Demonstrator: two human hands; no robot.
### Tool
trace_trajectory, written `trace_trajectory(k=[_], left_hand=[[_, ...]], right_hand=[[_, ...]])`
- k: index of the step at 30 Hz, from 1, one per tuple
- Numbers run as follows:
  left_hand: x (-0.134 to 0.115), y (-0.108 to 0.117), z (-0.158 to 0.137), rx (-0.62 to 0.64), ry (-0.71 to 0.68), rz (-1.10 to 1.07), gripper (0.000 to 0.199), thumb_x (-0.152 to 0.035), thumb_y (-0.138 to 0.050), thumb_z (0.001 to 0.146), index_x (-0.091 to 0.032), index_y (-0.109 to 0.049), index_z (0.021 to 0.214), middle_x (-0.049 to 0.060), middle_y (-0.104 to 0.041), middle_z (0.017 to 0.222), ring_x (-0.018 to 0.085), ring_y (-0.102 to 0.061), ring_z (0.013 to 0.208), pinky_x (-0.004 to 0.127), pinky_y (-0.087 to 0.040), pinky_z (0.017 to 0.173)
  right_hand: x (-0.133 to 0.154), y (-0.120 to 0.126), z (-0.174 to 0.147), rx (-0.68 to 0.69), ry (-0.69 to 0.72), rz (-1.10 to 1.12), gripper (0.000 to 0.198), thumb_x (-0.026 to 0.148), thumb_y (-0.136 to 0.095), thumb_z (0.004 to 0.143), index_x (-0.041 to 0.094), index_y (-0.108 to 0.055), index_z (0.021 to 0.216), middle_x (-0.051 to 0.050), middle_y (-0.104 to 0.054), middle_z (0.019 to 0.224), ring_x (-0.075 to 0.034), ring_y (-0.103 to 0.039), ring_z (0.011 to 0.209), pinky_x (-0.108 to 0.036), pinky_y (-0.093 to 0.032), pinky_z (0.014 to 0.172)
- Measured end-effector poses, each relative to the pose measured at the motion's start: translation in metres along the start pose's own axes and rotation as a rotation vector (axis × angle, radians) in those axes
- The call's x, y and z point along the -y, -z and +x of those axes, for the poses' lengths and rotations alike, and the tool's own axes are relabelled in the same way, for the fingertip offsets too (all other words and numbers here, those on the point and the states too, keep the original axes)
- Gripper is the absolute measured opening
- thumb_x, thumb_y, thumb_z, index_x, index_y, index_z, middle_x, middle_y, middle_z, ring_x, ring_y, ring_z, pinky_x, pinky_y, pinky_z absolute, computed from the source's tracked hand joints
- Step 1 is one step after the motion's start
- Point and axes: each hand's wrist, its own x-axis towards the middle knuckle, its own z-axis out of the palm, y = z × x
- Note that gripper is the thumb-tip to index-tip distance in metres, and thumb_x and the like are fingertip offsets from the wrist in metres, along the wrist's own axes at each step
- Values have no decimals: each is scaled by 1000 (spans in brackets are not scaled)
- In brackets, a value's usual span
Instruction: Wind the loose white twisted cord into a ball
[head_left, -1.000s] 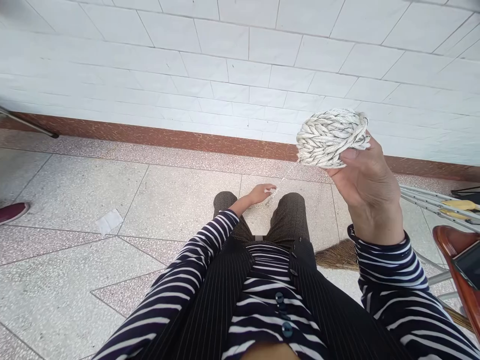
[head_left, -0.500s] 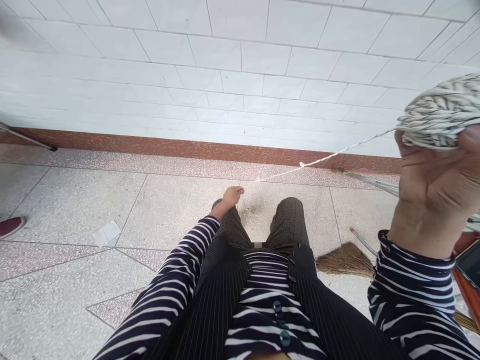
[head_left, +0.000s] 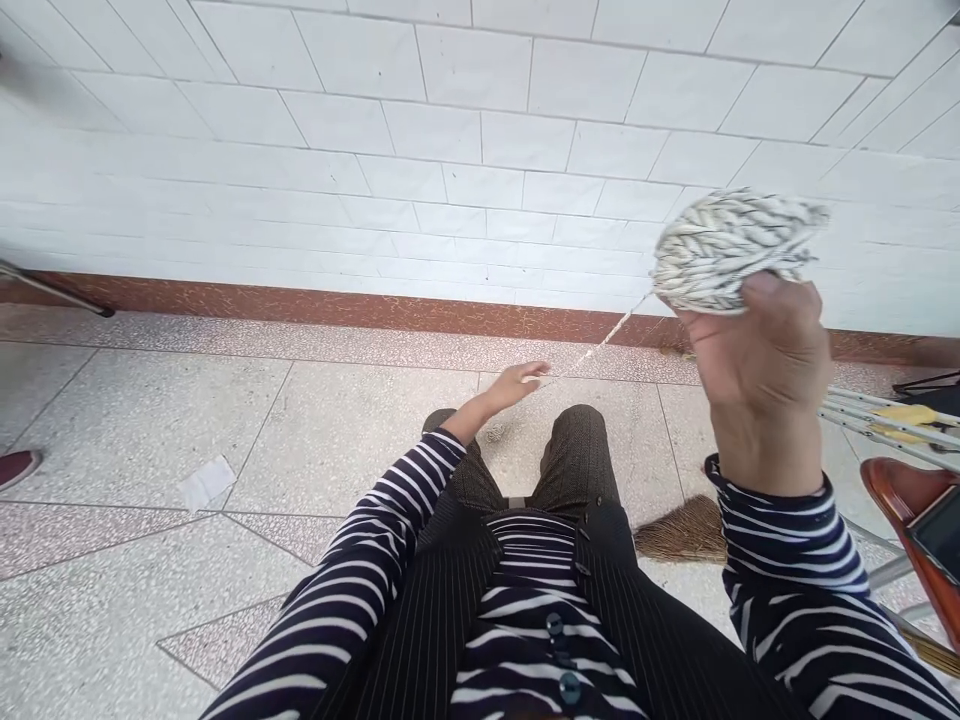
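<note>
In my right hand (head_left: 761,350) is a thick ball of pale, twisted cord (head_left: 739,250), raised at the right in front of the tiled wall. My thumb presses on its near side and the other fingers are behind it, mostly hidden. A single strand of the cord (head_left: 616,328) slants down and left from the ball to my left hand (head_left: 519,384). That hand is above the gap between my knees, with the strand meeting its thumb and forefinger. Its grip looks loose. A small heap of loose cord (head_left: 495,432) lies on the floor below it.
A straw broom (head_left: 682,530) lies right of my knee. Further right are a reddish-brown seat (head_left: 881,485) with a dark flat object on it and metal poles (head_left: 855,410). White paper (head_left: 208,484) lies on the floor at left, near a dark red shoe (head_left: 19,467).
My right hand has moved left with the ball. My left hand has moved right toward it, its fingers now stretched further out. The strand between them is shorter.
</note>
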Motion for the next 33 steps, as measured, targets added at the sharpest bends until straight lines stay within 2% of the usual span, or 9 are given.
trace_trajectory(k=[4, 8, 13, 15, 18, 24, 28, 30, 33], left_hand=[[-39, -40, 1, 132, -173, -246, 41, -40, -72, 88, -17, -74, 121, 11, -75, 121, 25, -69, 117, 39, -48, 106], [-56, -28, -8, -20, -194, -107, 35, -46, -64, 93, -16, -76, 78, 8, -79, 103, 22, -71, 103, 35, -49, 99], [-52, 15, -13, -200, -225, -50, 35, -42, -53, 101, -16, -73, 112, 6, -79, 86, 20, -70, 95, 34, -48, 97], [-45, 27, -11, -209, -237, -58, 40, -42, -54, 101, -14, -67, 126, 6, -78, 80, 20, -71, 90, 35, -49, 95], [-35, 38, -10, -123, -200, -96, 44, -45, -52, 101, -10, -67, 122, 9, -77, 78, 21, -73, 83, 36, -53, 91], [-44, 33, -8, -58, -121, 78, 36, -37, -62, 93, -18, -70, 123, 11, -76, 119, 27, -65, 125, 42, -44, 112], [-73, 15, -1, -10, -266, -50, 53, -40, -70, 89, -18, -63, 137, 14, -70, 134, 27, -63, 128, 41, -44, 111], [-81, 2, 3, -14, -316, -70, 51, -42, -74, 87, -17, -67, 131, 13, -71, 132, 27, -63, 127, 41, -44, 111], [-77, -16, 3, 13, -282, -98, 35, -47, -67, 92, -13, -75, 96, 12, -77, 105, 24, -71, 105, 39, -48, 102]], right_hand=[[-17, -8, 3, 36, -55, 15, 26, 19, -78, 68, 22, -68, 92, -3, -72, 105, -23, -71, 106, -49, -61, 101], [-19, 7, 4, -11, -46, -28, 33, 17, -81, 64, 21, -71, 95, -3, -72, 106, -22, -69, 107, -47, -61, 100], [-28, 46, 3, -222, 6, -85, 32, 14, -81, 63, 18, -73, 94, -4, -70, 101, -21, -69, 97, -48, -63, 92], [-32, 56, 1, -284, 24, -86, 26, 15, -80, 64, 17, -73, 89, -5, -70, 99, -21, -69, 96, -47, -64, 89], [-34, 57, -1, -303, 21, -66, 17, 16, -79, 66, 17, -73, 82, -5, -69, 98, -21, -69, 95, -47, -64, 88], [-26, 25, -1, -91, -58, -109, 38, 18, -85, 58, 21, -76, 96, -4, -71, 105, -24, -69, 100, -52, -61, 97], [-33, 2, 2, 78, -112, -158, 46, 26, -89, 61, 27, -75, 105, -3, -71, 113, -25, -68, 109, -50, -61, 97], [-37, -6, 4, 124, -123, -186, 49, 34, -91, 64, 29, -73, 109, -2, -72, 114, -25, -67, 112, -50, -61, 99], [-39, -10, 6, 142, -115, -214, 52, 41, -91, 65, 29, -72, 111, -1, -72, 114, -25, -67, 115, -51, -60, 103]])
